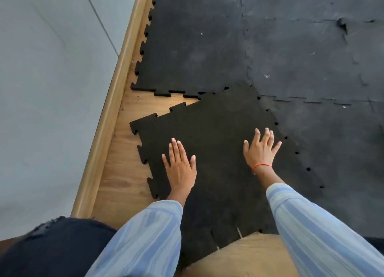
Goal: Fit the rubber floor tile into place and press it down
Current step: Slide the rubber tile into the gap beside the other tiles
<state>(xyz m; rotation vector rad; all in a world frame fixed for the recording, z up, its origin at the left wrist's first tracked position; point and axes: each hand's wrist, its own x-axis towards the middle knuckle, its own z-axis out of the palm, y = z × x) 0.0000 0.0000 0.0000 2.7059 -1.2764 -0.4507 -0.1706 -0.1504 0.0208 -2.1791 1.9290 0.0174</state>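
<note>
No readable text, label, brand, number or sign anywhere in view: none on black rubber interlocking floor tiles (207, 131), none on grey wall (41, 89).

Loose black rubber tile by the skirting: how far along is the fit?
Done: the grey interlocking rubber mats beyond and to the right are laid. In hand: the loose black rubber puzzle-edge tile lies skewed, both the left hand and right hand flat on it. Left: a wedge of bare wooden floor shows along its far edge, so those tabs aren't locked; it needs rotating in and pressing down.
</note>
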